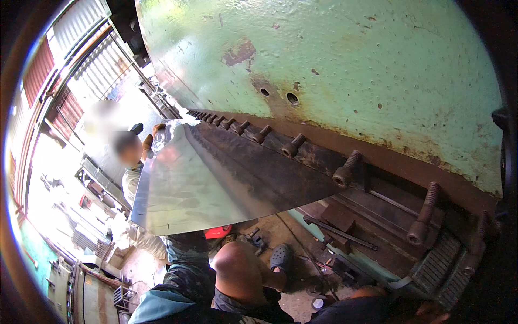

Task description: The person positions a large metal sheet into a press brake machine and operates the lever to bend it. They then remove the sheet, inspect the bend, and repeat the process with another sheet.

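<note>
A large shiny metal sheet point(186, 191) slants out of the dark jaw of a big green machine point(334, 70), its near edge curving toward me. My left arm, in a dark patterned sleeve point(186, 275) with teal cloth, reaches up to the sheet's underside; the hand itself is hidden there. At the lower right edge my right hand point(431, 312) shows only in part, dark and low, below the machine's ribbed metal step. Its fingers are too shadowed to read. Beyond the sheet a co-worker's gloved hand point(158, 129) is at the sheet's far edge.
Thick bolts point(345, 170) stick out in a row along the machine's jaw. A dark metal bar point(340, 233) lies on the lower bed. My bare knee point(234, 264) and a grey clog point(281, 258) are below the sheet. A red object point(218, 232) and scattered tools lie on the floor.
</note>
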